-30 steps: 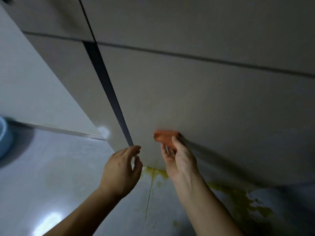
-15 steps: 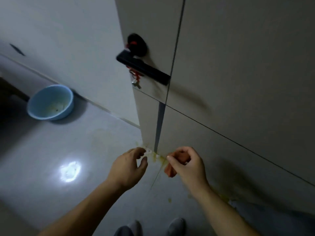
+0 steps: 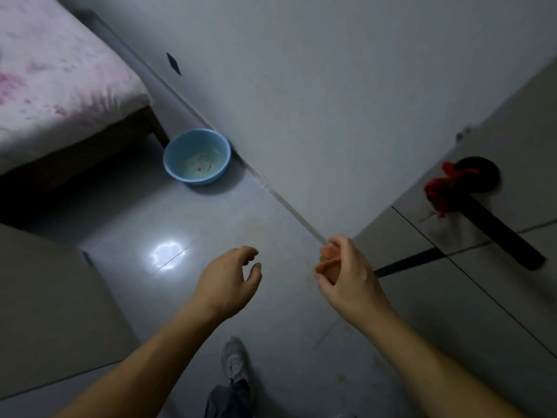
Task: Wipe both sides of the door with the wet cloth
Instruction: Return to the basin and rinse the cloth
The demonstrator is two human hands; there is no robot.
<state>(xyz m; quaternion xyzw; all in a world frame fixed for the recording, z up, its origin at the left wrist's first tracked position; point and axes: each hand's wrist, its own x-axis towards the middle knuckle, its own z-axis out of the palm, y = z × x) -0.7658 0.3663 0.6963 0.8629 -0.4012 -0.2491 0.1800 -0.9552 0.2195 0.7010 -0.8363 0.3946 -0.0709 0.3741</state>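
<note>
Near the middle, at the left edge of the door [image 3: 482, 297], the right hand [image 3: 352, 282] grips a bunched orange cloth [image 3: 328, 265] between thumb and curled fingers. Just left of it the left hand [image 3: 226, 285] hangs loosely curled, holding nothing. Farther left, a blue basin [image 3: 196, 180] sits against the wall.

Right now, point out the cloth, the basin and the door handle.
cloth [image 3: 327, 267], head view, on its bunched orange lower fold.
basin [image 3: 176, 152], head view, on its inner left wall.
handle [image 3: 500, 232], head view, midway along the black lever.
</note>
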